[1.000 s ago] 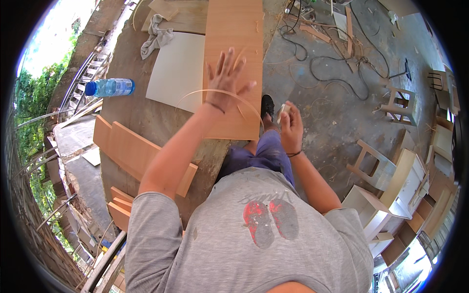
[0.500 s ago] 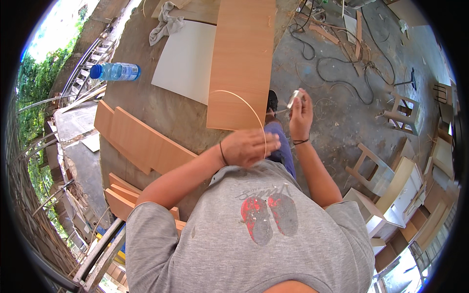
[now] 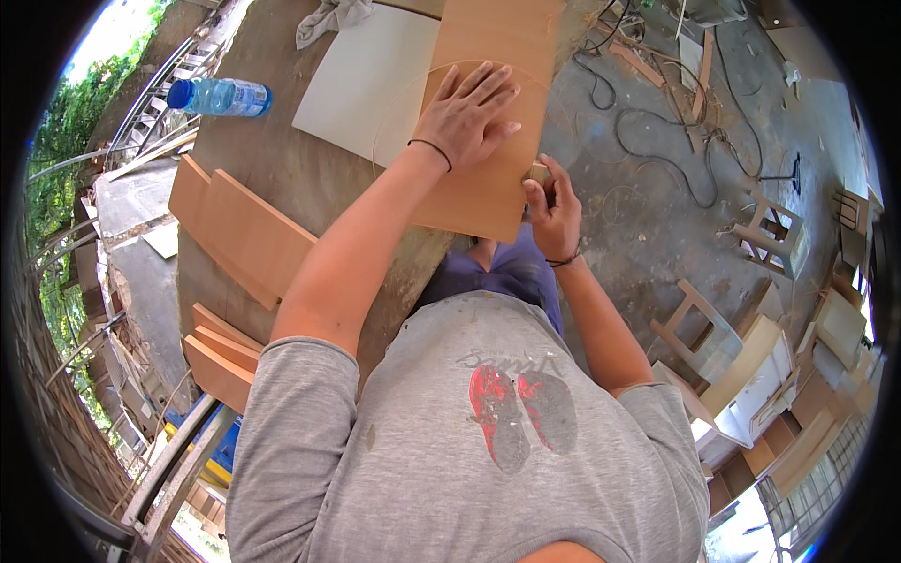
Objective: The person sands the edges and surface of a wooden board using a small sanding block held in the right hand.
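My left hand [image 3: 469, 117] lies flat with its fingers spread on a long wood-coloured panel [image 3: 481, 195]. My right hand [image 3: 557, 211] is at the panel's right edge, its thumb and fingers closed on a small pale block [image 3: 537, 173]. The block is against or right beside that edge; which of the two I cannot tell. Around my left hand curves a thin pale strip [image 3: 375, 141], faint and blurred over the panels. A white panel [image 3: 371, 89] is partly under or beside the long one, on a brown work surface [image 3: 272, 174].
A blue-capped plastic bottle [image 3: 221, 98] lies at the far left, near a grey rag [image 3: 330, 21]. Several cut boards [image 3: 235, 230] are stacked at the left. On the floor to the right are a black cable [image 3: 648, 114], wood scraps, an upturned stool [image 3: 771, 230] and cabinet parts [image 3: 751, 385].
My left hand has moved forward from near my waist and now rests spread on the panel. My right hand brought the block down and left to the panel's edge. The strip has shifted away from me.
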Motion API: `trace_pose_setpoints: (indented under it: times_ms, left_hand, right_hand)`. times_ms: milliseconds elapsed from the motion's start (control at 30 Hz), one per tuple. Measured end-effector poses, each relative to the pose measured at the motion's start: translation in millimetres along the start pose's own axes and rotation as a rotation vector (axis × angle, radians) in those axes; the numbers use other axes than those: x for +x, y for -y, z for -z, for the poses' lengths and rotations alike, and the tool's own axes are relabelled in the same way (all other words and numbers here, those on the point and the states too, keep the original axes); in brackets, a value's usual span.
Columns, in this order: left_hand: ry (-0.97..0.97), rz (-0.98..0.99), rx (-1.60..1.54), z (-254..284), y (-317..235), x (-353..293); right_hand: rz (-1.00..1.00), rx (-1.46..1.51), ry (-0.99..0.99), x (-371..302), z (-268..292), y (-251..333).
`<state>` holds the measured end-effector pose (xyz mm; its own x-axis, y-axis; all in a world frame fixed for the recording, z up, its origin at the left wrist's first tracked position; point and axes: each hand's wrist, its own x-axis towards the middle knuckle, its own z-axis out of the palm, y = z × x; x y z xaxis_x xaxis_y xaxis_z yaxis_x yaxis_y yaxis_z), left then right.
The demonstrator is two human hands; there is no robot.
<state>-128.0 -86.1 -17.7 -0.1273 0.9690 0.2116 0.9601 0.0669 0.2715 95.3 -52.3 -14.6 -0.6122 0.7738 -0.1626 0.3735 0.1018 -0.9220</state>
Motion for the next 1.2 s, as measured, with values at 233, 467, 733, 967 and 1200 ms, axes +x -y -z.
trace_pose_setpoints:
  times_ms: [233, 467, 733, 967, 1200]
  left_hand:
    - [-0.005, 0.019, -0.003, 0, 0, -1]
    - [-0.018, 0.046, 0.002, -2, -2, 1]
    - [-0.027, 0.051, 0.013, -1, -3, 2]
    - [-0.003, 0.117, 0.019, -2, -7, -1]
    - [-0.069, 0.604, 0.114, -17, -35, -13]
  right_hand:
    - [0.056, 0.024, -0.106, -12, -12, -15]
    - [0.094, 0.049, -0.108, -50, -19, -25]
    - [0.036, 0.126, -0.114, -72, -26, -30]
    - [0.033, -0.043, -0.029, -72, -11, -30]
    - [0.048, -0.025, -0.006, -33, 42, -26]
